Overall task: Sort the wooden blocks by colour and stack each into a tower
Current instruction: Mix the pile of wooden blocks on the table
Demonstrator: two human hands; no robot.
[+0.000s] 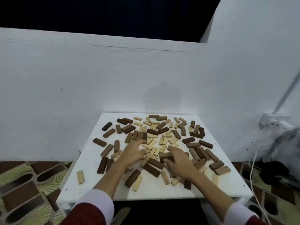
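A: What does the head camera show on the square white tabletop point(90, 181)?

B: A loose scatter of small rectangular wooden blocks lying flat, in pale, mid-brown and dark brown. Nothing is sorted or stacked into a tower; the colours are mixed across the whole surface.

A: Any container holding them?

B: None; the board itself carries them all. The pale natural-wood blocks point(155, 143) bunch mostly in the middle, the dark brown wooden blocks point(128, 128) lie round the edges and toward the far side. One pale block point(80, 177) sits alone near the left edge, well apart from the rest.

A: And the hands?

B: Both reach in from the near edge, white cuffs under dark red sleeves point(87, 213). The left hand point(132, 153) lies over the pale blocks in the centre, fingers spread and curved down onto them; I cannot tell whether it grips one. The right hand point(177, 157) has its thumb and fingers curled round a mid-brown wooden block point(166, 155) just beside the left hand.

A: Around the table?

B: A white painted wall point(113, 75) behind, patterned brown and green floor tiles point(24, 189) on both sides, and a white cable point(253, 168) hanging at the right.
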